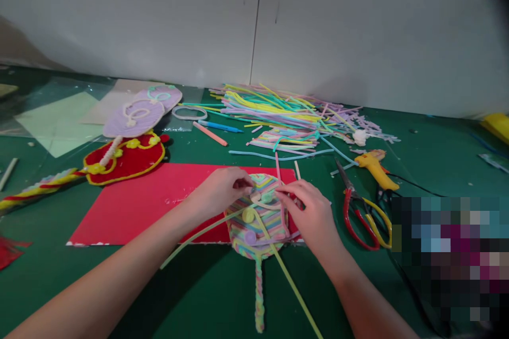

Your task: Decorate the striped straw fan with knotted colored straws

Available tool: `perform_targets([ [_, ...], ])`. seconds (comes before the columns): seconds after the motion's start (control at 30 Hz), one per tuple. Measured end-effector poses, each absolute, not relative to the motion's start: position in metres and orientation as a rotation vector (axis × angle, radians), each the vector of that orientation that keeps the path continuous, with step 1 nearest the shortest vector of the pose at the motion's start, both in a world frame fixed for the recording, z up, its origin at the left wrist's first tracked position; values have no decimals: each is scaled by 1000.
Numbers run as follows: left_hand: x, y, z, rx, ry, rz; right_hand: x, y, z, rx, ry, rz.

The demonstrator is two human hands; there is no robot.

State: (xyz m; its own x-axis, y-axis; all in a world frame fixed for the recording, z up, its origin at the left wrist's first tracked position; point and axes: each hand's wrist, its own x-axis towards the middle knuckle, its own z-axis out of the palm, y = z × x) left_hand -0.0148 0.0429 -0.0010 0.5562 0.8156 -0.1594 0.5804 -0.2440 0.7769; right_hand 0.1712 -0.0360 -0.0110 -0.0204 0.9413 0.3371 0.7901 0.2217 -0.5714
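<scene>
A fan-shaped craft (238,233) of striped pastel pipe cleaners lies partly on a red sheet (159,196), its twisted handle (259,296) pointing towards me. Small coils of yellow, purple, white and green decorate its face. A loose yellow-green pipe cleaner (292,280) trails from it to the lower right. My left hand (222,190) is at the fan's upper left edge, fingers curled together; what they pinch is hidden. At the upper right, my right hand (310,206) has its fingertips closed on a pink pipe cleaner (278,164) that stands up past the fan's rim.
Behind lies a heap of pastel pipe cleaners (274,108). Red-and-yellow-handled scissors (360,212) and a yellow glue gun (376,167) with a cord are at right. Purple fans (135,116) and a red fan (123,161) lie left. Two pens (210,133) and a grey ring (190,113) sit further back.
</scene>
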Motion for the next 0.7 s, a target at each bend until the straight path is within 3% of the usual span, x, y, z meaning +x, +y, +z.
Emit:
perform_targets([
  [0.7,-8,42,-10,2006,1114,404,163,-28,-19,-1621,-1829,337],
])
